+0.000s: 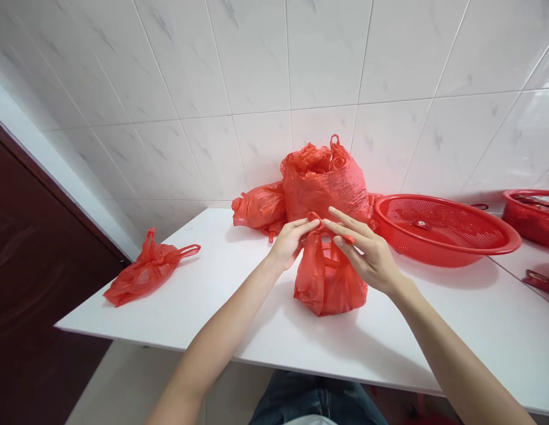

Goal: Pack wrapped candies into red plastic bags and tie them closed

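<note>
White table (177, 307) carries a stuffed red bag (325, 189) far back and a smaller red bag (330, 283) directly under both hands. Left hand (292, 243) pinches 1 handle (313, 217); right hand (369, 257) pinches the other handle (347, 239), its fingers (345, 223) spread and half open.

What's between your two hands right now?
In the head view, the small red bag fills the gap, its handles rising to the left hand and right hand. The stuffed bag stands behind it.
</note>
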The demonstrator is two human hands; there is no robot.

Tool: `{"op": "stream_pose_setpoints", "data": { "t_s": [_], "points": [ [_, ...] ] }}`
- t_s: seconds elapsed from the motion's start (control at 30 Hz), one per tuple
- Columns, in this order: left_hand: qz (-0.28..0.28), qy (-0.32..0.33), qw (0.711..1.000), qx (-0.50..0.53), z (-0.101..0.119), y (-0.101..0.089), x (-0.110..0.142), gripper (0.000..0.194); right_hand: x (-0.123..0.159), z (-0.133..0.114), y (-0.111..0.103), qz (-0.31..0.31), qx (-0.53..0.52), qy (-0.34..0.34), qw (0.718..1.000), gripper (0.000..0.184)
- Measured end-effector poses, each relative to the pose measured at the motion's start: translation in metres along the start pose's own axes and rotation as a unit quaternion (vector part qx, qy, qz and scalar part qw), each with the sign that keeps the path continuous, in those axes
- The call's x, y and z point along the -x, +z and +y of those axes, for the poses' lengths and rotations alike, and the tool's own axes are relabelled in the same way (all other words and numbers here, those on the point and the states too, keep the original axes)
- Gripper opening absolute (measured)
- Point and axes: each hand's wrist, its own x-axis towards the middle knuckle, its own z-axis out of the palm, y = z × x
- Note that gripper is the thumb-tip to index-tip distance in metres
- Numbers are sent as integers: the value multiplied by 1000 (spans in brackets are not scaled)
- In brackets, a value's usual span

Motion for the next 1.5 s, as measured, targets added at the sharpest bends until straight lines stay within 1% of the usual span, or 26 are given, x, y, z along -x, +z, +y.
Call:
{"op": "stream_pose_setpoints", "data": {
  "t_s": [0.1,0.27,0.33,0.4,0.47,0.53,0.57,0.63,0.7,0.77,0.8,0.87,0.93,0.97,1.0,1.07,1.13,1.17,1.23,1.27,1.3,1.37,1.4,1.43,1.47,1.5],
  "points": [
    [60,21,997,-51,-6,-21,-5,35,17,7,0,1,-12,15,1000,37],
    [187,-19,977,-99,-25,-68,-3,41,64,17,2,0,-85,107,991,31],
    [208,-25,973,-100,-28,-81,-1,42,76,18,2,-1,-113,143,983,31],
    [218,-22,971,-101,-25,-84,0,41,77,17,1,8,-153,171,973,31],
    [216,-5,971,-102,-16,-75,0,38,67,12,-1,31,-197,194,961,31],
    [182,46,975,-115,0,-56,2,34,49,4,-4,51,-232,205,950,29],
    [146,95,976,-131,9,-44,5,32,39,-1,-6,55,-244,204,946,29],
    [63,179,967,-168,25,-18,13,26,19,-12,-7,36,-266,195,943,29],
    [0,227,954,-197,36,5,24,20,3,-21,-7,8,-289,187,939,30],
    [-37,251,943,-217,37,18,35,18,-5,-27,-6,-10,-310,190,931,32],
    [-39,262,938,-224,34,20,40,19,-6,-29,-5,-10,-320,198,927,33],
    [-19,280,932,-231,21,19,49,26,-6,-30,-4,9,-338,215,916,33],
    [-3,261,935,-240,2,14,57,48,-3,-29,-3,38,-350,225,909,31],
    [-9,232,941,-245,-9,12,62,59,-2,-30,-2,47,-353,225,907,30],
    [-23,190,949,-249,-20,10,66,64,-1,-31,-2,50,-351,224,908,29],
    [-55,117,960,-250,-38,8,74,51,0,-35,-2,36,-339,217,915,28],
    [-61,99,964,-238,-48,4,79,33,1,-41,-4,8,-314,193,930,26],
    [-41,110,965,-235,-47,-1,80,28,2,-42,-6,-6,-299,176,938,25],
    [44,149,957,-245,-33,-19,78,28,7,-43,-13,-23,-271,146,951,20],
    [111,171,944,-258,-19,-32,75,29,11,-42,-17,-28,-257,141,956,19],
    [182,193,923,-278,-3,-48,71,34,15,-41,-21,-32,-243,144,959,18],
    [261,234,890,-291,37,-86,60,36,26,-35,-28,-43,-217,163,961,18],
    [328,279,845,-318,57,-105,55,36,32,-32,-30,-53,-207,174,961,19],
    [385,305,800,-346,76,-125,50,35,39,-29,-31,-65,-201,184,960,20],
    [420,312,776,-352,93,-144,45,31,45,-27,-31,-76,-201,194,957,22],
    [442,309,763,-356,106,-161,42,26,52,-25,-30,-87,-202,205,954,24]
  ]
}}
